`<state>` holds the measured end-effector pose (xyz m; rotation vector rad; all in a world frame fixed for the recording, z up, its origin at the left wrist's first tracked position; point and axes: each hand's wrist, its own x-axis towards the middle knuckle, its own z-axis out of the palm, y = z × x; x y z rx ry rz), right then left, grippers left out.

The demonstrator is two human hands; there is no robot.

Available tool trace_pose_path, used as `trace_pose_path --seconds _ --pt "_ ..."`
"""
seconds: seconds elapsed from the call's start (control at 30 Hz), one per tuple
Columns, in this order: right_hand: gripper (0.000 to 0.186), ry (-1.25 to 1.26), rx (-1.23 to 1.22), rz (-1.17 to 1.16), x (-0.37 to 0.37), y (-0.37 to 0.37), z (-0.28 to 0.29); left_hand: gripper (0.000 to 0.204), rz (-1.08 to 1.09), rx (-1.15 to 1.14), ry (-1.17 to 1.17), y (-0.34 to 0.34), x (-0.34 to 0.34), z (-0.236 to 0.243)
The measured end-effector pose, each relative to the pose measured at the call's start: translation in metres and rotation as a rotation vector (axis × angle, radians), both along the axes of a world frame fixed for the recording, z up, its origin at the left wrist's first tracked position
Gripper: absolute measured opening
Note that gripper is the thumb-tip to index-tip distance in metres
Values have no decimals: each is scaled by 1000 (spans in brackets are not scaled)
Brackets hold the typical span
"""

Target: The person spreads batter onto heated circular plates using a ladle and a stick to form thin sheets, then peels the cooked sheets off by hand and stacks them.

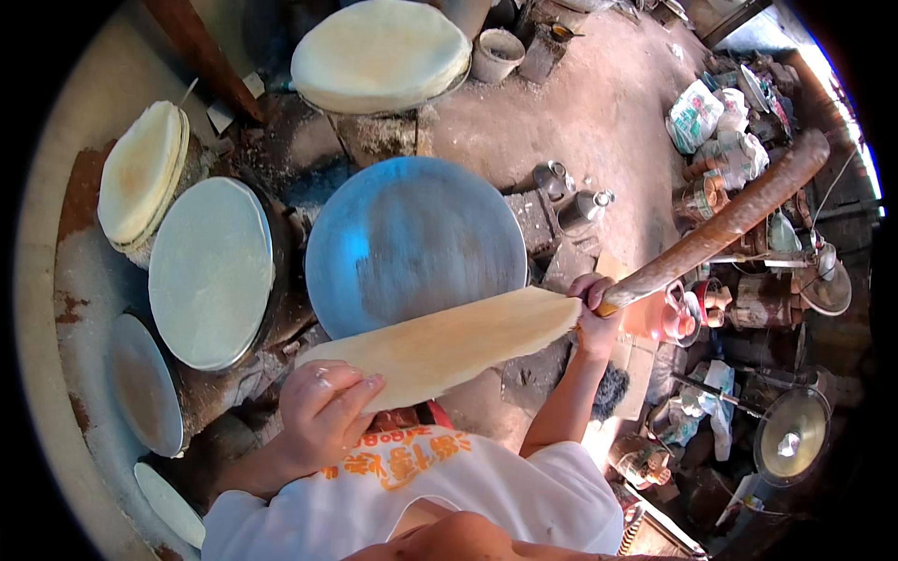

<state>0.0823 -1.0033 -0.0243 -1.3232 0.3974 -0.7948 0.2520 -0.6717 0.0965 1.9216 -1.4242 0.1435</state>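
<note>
A thin, pale flatbread sheet [449, 344], seemingly folded, stretches between my hands above the near edge of a round blue-grey griddle [421, 215]. My left hand [323, 404], fingers bent and dusted with white, grips its left end. My right hand [597, 313] is closed at its right end, around the lower end of a thick brown wooden stick [725, 224] that slants up to the far right. Whether the right fingers also pinch the sheet cannot be made out. Most of the griddle's surface shows bare, with darker streaks.
Round stacks of pale flatbread [379, 56] stand beyond the griddle, with another stack [140, 178] at far left. A griddle coated pale [210, 271] and a brownish one [145, 383] lie on the left. Metal flasks [585, 210], plastic bags [697, 117] and clutter line the right.
</note>
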Motion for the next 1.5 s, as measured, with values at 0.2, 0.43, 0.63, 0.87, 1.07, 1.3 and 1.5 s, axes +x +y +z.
trace_pose_path --seconds 0.2,0.43,0.63,0.87,1.07,1.3,1.5 --pt "37 -49 -86 -48 -29 29 34 45 -116 -19 119 28 -10 19" --pt "35 -49 -216 -137 -60 86 67 41 -291 -131 123 73 1 5" --pt "35 -28 -475 -190 -74 125 117 35 -367 -213 118 115 13 18" --pt "30 227 -407 88 48 173 165 16 18 -175 205 202 98 54" --pt "17 260 -655 218 376 296 201 21 633 -75 337 324 290 107" --pt "23 -248 -272 549 600 370 203 11 687 -129 -715 400 403 144" --pt "12 137 -165 535 722 404 16 29 941 549 -627 429 502 -61"
